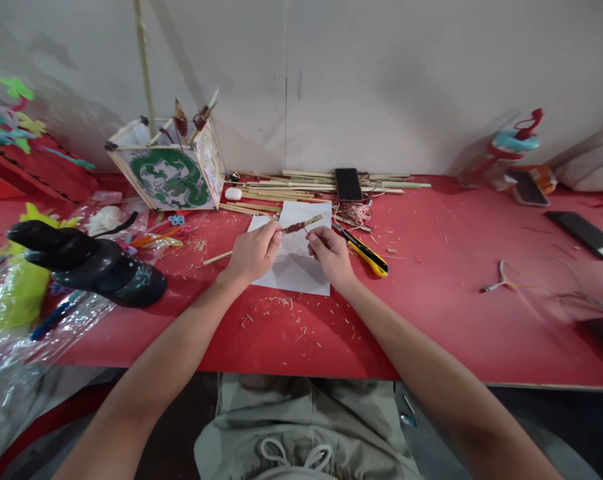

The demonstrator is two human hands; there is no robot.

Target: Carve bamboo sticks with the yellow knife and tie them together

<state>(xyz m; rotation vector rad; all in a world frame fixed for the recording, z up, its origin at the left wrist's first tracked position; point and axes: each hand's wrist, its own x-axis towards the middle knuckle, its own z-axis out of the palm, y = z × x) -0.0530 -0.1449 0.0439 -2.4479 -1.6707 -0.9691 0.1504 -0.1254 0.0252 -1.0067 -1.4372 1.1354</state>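
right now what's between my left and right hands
In the head view, a thin stick partly wrapped in reddish-brown cord extends from the left hand toward the right hand.

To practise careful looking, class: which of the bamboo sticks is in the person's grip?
The bamboo stick with reddish-brown cord wound around it, held in the left hand above the white paper; the piled sticks near the wall lie unheld.

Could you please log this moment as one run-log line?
left hand: gripping stick | right hand: pinching thin strand by brown wrapping | beneath: white paper | right of paper: yellow cutter
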